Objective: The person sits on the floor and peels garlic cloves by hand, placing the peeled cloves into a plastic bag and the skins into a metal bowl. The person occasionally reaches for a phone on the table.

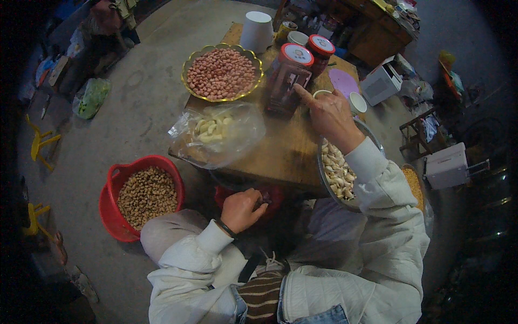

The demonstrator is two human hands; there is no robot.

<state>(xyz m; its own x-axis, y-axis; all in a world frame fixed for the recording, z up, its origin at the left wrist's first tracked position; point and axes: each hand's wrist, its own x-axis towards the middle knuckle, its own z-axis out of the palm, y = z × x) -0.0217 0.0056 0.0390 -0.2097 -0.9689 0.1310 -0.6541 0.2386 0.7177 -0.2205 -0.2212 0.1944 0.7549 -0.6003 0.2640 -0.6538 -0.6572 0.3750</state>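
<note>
My right hand (332, 116) is over the right side of the wooden table (283, 158), index finger extended towards a red-lidded jar (289, 79); whether it touches the jar is unclear. Under its wrist is a metal basin of garlic cloves (338, 172). My left hand (241, 208), fingers curled, is below the table's front edge, above a red container (275, 198); something small and dark shows at its fingertips, too unclear to name. On the table lies a clear plastic bag (243, 129) with peeled garlic cloves (212, 128). Behind it stands a gold-rimmed bowl of peanuts (221, 73).
A red basket (180, 178) of brown beans or nuts stands on the floor at left. A white container (257, 32), a second red-lidded jar (321, 50), a purple disc (343, 82) and a small cup (357, 103) are on the table. Yellow grain (412, 186) lies beyond my right sleeve.
</note>
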